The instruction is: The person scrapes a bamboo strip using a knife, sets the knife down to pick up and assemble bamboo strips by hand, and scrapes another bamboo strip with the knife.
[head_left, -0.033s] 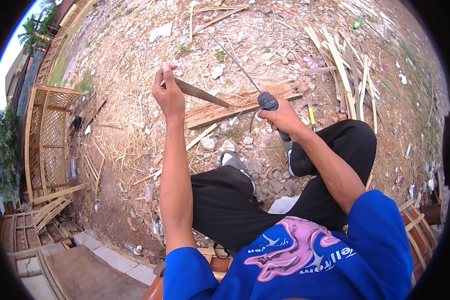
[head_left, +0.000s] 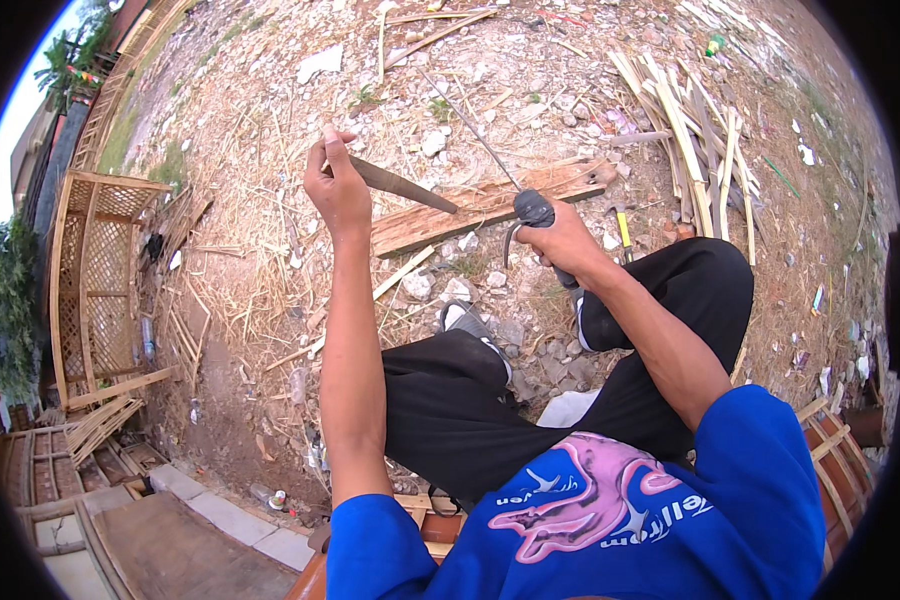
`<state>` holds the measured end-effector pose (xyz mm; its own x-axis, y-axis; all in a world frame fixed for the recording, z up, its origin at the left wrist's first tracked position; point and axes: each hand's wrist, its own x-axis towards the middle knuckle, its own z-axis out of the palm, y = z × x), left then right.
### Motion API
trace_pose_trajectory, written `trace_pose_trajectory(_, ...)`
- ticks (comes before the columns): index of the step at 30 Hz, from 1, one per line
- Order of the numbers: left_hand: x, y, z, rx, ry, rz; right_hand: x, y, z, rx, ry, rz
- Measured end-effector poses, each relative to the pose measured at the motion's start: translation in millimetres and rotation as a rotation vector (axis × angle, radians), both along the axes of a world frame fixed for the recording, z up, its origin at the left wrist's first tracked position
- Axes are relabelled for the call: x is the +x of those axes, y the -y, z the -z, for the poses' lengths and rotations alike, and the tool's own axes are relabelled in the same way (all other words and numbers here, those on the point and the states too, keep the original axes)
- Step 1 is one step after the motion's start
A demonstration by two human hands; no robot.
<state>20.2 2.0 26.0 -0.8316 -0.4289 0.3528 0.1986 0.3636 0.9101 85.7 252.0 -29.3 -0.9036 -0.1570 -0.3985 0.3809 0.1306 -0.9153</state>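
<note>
- Bare, stony dirt ground [head_left: 270,380] strewn with straw and pale rubble.
- Long flat wooden plank [head_left: 490,205] lying across it.
- Heap of split pale bamboo strips [head_left: 685,130] at the plank's right end.
- Yellow-handled tool [head_left: 622,228] just below that end.

Bare dirt ground [head_left: 270,330] littered with straw, stones and wood scraps fills the frame in flat daylight. A lattice frame [head_left: 95,270] stands at the left, with trees [head_left: 5,310] behind it. Split sticks [head_left: 685,130] lie piled at the upper right. Concrete slabs [head_left: 220,520] edge the lower left.
</note>
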Motion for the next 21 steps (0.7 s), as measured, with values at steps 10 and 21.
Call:
trace_pose_trajectory(10, 18.7, -4.6, -1.5, 0.516, 0.030, -0.142, 27.8, 53.7, 14.7, 0.043, -0.295, -0.224)
trace_pose_trajectory(21, 69.3, -8.6, -1.6, 0.625, 0.184, -0.150, 34.1, 63.5, 30.9, 0.002, -0.146, -0.287)
